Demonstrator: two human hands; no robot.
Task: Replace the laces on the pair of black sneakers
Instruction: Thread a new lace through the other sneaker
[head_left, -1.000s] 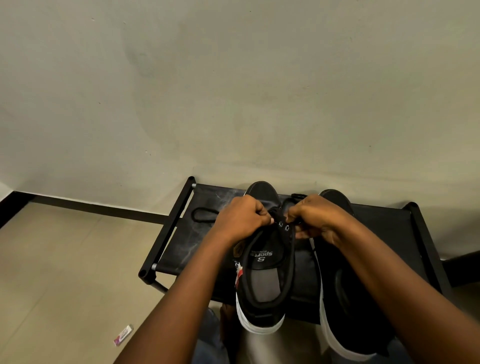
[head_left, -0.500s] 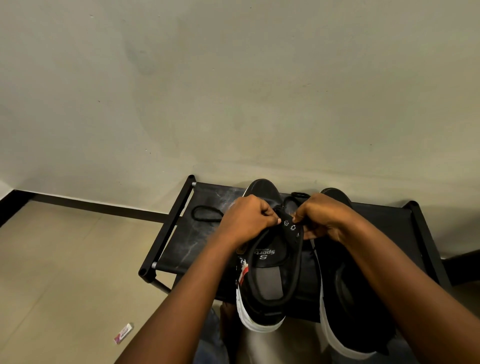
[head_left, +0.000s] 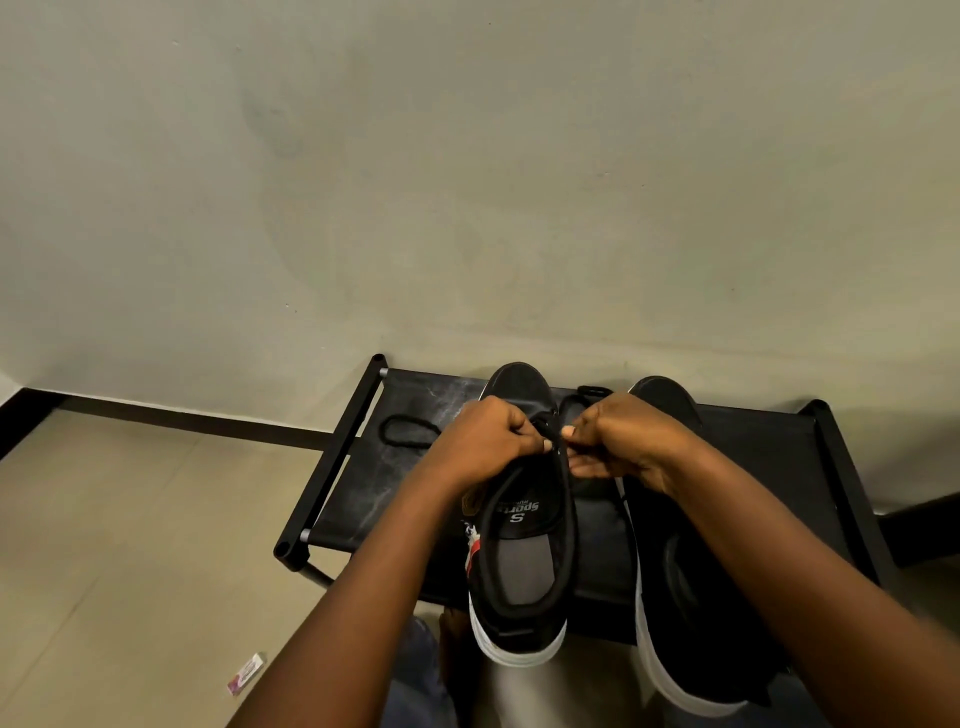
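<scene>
Your hands have drawn closer together; left hand (head_left: 485, 441) and right hand (head_left: 621, 441) each grip the black cord lace (head_left: 545, 423) atop the black white-soled sneaker (head_left: 524, 551). The matching sneaker at 3 o'clock (head_left: 691, 597) looks unlaced.

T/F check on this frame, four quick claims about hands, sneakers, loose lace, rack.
1. Both hands work at the left sneaker. True: left hand and right hand meet at its eyelets.
2. The right sneaker lies on the floor. False: it rests on the rack.
3. A loose lace lies on the rack, left of the hands. True.
4. The wrapper is on the rack. False: it lies on the floor.
</scene>
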